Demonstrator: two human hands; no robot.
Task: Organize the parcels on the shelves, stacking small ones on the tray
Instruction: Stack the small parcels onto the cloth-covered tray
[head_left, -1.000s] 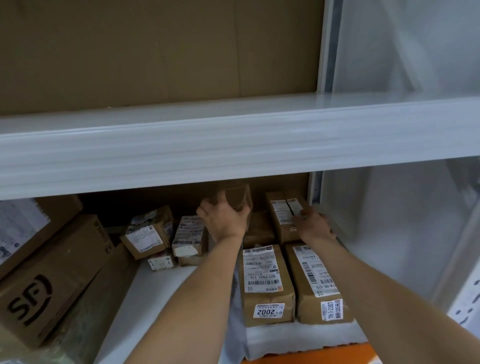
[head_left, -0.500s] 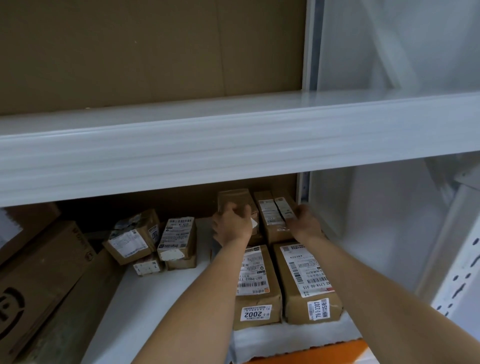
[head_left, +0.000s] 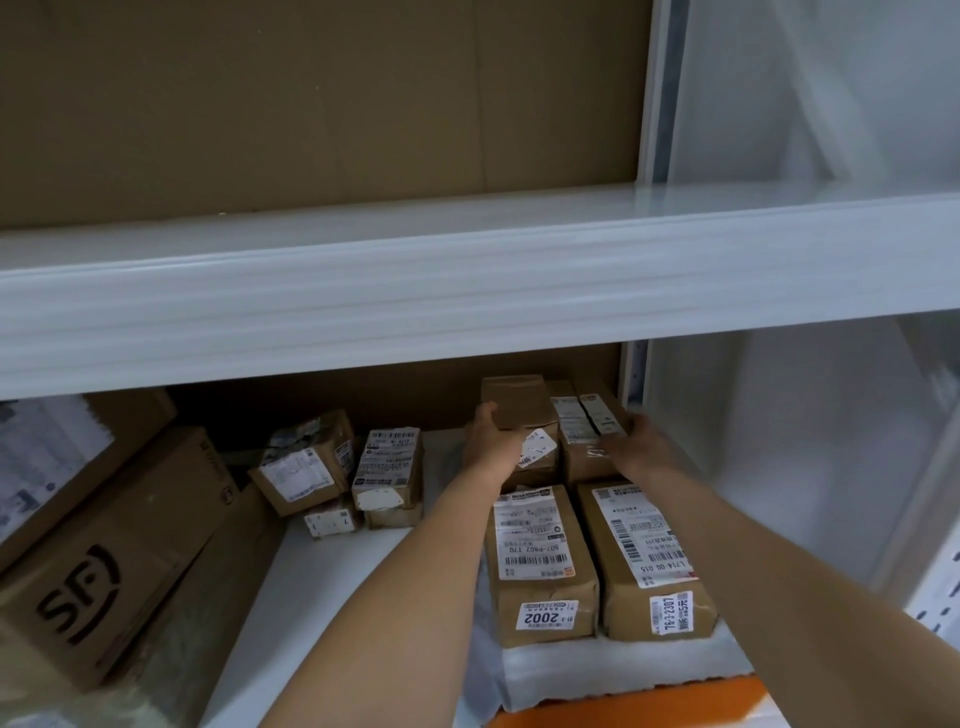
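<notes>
Both of the person's hands reach under the white upper shelf (head_left: 467, 291) into the lower bay. The left hand (head_left: 491, 441) grips a small plain brown parcel (head_left: 517, 402) at its left edge, fingers curled round it; this parcel sits on top of another small box with a white label (head_left: 537, 452) at the back of the tray. At three o'clock from it, touching, stands a taped brown parcel (head_left: 589, 441) carrying two white labels, and the right hand (head_left: 641, 449) lies against that parcel's right side. How far its fingers curl cannot be told.

At six o'clock from these back parcels, two long brown parcels lie side by side on the white tray (head_left: 613, 670): the left one marked 2002 (head_left: 540, 566) and the right one with a long barcode label (head_left: 647, 561). That makes five parcels on the tray side, counted as seen.

At nine o'clock from the left hand, well apart, sits a loose cluster of four small boxes: a tilted one (head_left: 304, 467), an upright labelled one (head_left: 388, 465), and two low ones beneath them, of which the left one (head_left: 332, 522) shows best. At the far left lean two large cartons, one printed SF (head_left: 104, 561) and one behind it (head_left: 57, 457).
</notes>
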